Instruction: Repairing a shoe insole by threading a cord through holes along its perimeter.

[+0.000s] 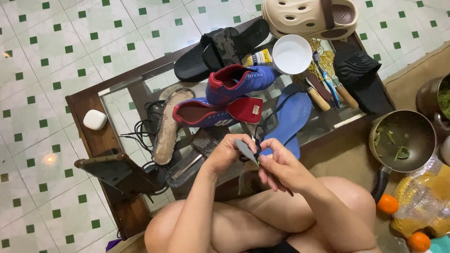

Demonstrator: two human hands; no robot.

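My left hand (226,152) pinches a small grey pointed piece (245,149) at its upper end. My right hand (280,165) grips the lower end of the same piece, together with a dark lace or strip that hangs down over my knees. Both hands meet just in front of a blue insole (291,115) lying on the glass table (126,84). Behind the insole rests a blue and red sports shoe (236,80), and a second one (206,114) lies on its side with its red tongue folded out.
A worn sole (169,124), black slides (220,47), a white bowl (291,54), a beige clog (309,16), wooden-handled tools (323,93) and a phone (115,172) crowd the table. A metal pan (403,140) and oranges (388,204) sit at right.
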